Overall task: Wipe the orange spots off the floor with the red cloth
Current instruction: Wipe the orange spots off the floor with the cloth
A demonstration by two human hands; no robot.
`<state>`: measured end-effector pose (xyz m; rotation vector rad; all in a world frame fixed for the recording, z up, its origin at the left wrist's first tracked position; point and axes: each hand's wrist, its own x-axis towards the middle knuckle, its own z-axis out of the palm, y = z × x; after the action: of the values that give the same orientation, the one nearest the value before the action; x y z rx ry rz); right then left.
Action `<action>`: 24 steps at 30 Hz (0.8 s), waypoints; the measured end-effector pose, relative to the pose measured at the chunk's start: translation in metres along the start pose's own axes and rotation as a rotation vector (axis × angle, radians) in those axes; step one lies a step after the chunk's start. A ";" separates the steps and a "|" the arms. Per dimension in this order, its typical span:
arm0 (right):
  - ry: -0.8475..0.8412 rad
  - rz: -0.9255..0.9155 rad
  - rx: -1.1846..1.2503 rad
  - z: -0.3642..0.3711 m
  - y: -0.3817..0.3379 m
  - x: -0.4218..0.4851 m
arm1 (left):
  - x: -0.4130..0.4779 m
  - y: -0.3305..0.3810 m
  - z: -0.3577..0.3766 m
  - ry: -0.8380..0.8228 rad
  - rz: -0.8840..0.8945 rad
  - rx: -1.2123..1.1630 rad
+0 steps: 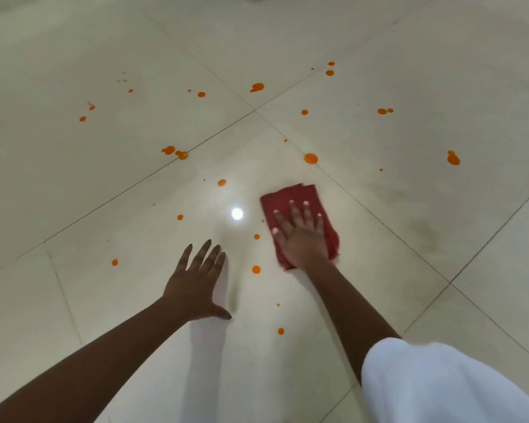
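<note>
The right hand (301, 236) lies flat, fingers spread, pressing the folded red fabric cloth (290, 195) onto the glossy pale tiled floor (104, 178). The left hand (196, 282), spread and holding nothing, is just to its left. The cloth looks soft, light and limp, so it is probably best driven under the palm. Orange spots (311, 158) lie scattered around, mostly farther off.

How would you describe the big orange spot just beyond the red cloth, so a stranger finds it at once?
On the white tiled floor, find the red cloth under the right hand. Just past its far edge, an orange spot sits on the grout line. It is bigger and rounder than the small dots nearby.
</note>
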<state>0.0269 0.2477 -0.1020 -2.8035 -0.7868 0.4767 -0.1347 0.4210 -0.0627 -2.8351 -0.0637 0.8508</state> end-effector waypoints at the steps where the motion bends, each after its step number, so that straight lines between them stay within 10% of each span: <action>1: -0.037 -0.094 -0.017 0.007 -0.011 -0.010 | -0.002 0.000 0.005 -0.015 0.010 -0.015; 5: -0.020 -0.295 -0.093 0.013 0.023 -0.054 | -0.008 0.007 0.013 0.057 -0.046 -0.037; 10: -0.036 0.025 -0.065 -0.001 0.011 0.001 | -0.007 0.006 0.014 0.086 -0.061 -0.074; 17: -0.008 -0.355 -0.149 0.034 -0.014 -0.090 | -0.021 0.007 0.025 0.026 -0.128 -0.144; 24: -0.036 -0.103 -0.051 0.023 -0.020 -0.045 | -0.025 0.012 0.025 -0.069 -0.100 -0.356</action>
<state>-0.0271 0.2430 -0.1062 -2.7907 -0.9592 0.4978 -0.1696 0.4113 -0.0717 -3.0917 -0.4005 1.0028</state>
